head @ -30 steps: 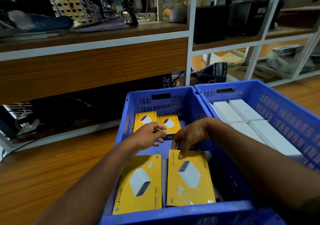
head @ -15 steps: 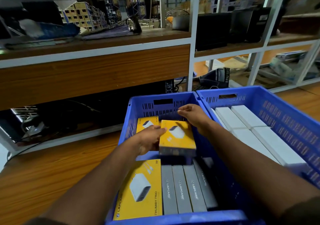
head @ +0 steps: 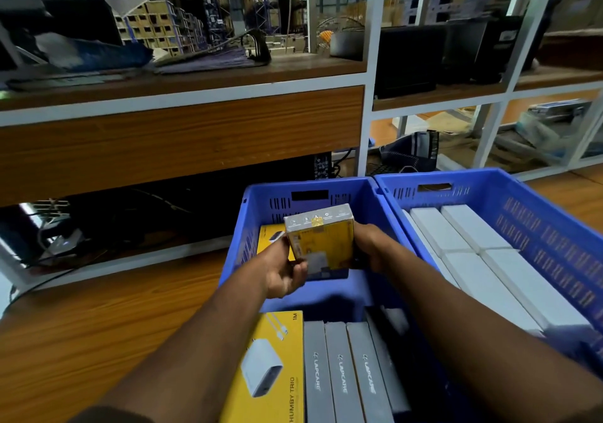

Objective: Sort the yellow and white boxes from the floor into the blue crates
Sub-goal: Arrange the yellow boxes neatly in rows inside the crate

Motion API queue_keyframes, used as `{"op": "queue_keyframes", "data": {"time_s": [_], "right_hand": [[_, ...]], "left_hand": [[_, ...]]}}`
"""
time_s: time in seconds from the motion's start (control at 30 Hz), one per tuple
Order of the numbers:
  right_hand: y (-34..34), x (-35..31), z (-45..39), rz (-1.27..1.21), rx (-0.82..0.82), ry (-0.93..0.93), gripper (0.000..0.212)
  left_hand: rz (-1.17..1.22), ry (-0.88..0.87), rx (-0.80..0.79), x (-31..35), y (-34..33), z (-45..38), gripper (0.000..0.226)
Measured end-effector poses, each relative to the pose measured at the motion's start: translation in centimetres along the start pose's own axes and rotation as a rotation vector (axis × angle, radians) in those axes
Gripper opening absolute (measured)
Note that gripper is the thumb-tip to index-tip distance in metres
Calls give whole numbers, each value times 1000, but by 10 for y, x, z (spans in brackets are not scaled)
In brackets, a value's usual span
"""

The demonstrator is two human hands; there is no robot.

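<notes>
Where half a second ago the yellow box (head: pixel 321 243) lay flat-faced between the hands, it now stands tipped up on edge, its grey taped end uppermost, above the middle of the left blue crate (head: pixel 326 194). Left hand (head: pixel 282 271) grips its left side with fingers curled beneath; right hand (head: pixel 370 248) clasps its right side. Near the crate's near edge lie a flat yellow box (head: pixel 270 367) and grey-sided boxes (head: pixel 342 370) on edge. White boxes (head: pixel 473 253) fill the right blue crate (head: pixel 535 213).
</notes>
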State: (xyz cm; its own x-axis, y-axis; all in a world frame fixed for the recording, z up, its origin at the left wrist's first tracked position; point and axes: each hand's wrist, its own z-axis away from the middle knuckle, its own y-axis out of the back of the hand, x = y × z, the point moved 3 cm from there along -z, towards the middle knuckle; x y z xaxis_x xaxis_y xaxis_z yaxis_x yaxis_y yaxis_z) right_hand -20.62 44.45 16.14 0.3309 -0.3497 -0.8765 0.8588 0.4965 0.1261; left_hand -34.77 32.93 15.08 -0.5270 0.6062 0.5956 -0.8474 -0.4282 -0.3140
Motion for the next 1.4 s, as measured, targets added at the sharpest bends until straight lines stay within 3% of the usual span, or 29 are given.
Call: {"op": "queue_keyframes", "data": {"time_s": [0.2, 0.37, 0.47, 0.57, 0.83, 0.93, 1.07, 1.17, 1.2, 1.27, 1.33, 1.4], "right_hand": [[3, 0, 7, 10, 28, -78, 45], [3, -1, 7, -9, 30, -85, 40], [0, -4, 5, -92, 20, -29, 27], [-5, -5, 4, -167, -66, -43, 24], [-16, 2, 10, -34, -252, -97, 22], [-17, 4, 12, -42, -313, -90, 11], [-14, 12, -15, -63, -62, -56, 16], [-10, 22, -37, -11, 115, -74, 42], [-9, 24, -41, -10, 129, -77, 37], [-7, 27, -44, 0, 104, -72, 6], [-9, 33, -48, 63, 96, -71, 22], [-13, 38, -52, 144, 137, -59, 24]], "left_hand": [[-197, -14, 91, -5, -5, 1, 78], [-180, -39, 98, -5, -6, 1, 73], [8, -158, 90, -1, -10, 5, 53], [32, -341, 203, 8, -8, 4, 34], [86, -538, 325, 23, -2, 7, 29], [23, -586, 348, 27, 2, 6, 24], [-198, -797, 500, 36, 13, 9, 38], [-328, -943, 546, 43, 20, 18, 17], [-383, -977, 561, 44, 21, 20, 12], [-530, -1056, 636, 44, 21, 28, 12], [-636, -1109, 749, 44, 21, 36, 15], [-660, -1131, 844, 44, 23, 42, 15]]}}
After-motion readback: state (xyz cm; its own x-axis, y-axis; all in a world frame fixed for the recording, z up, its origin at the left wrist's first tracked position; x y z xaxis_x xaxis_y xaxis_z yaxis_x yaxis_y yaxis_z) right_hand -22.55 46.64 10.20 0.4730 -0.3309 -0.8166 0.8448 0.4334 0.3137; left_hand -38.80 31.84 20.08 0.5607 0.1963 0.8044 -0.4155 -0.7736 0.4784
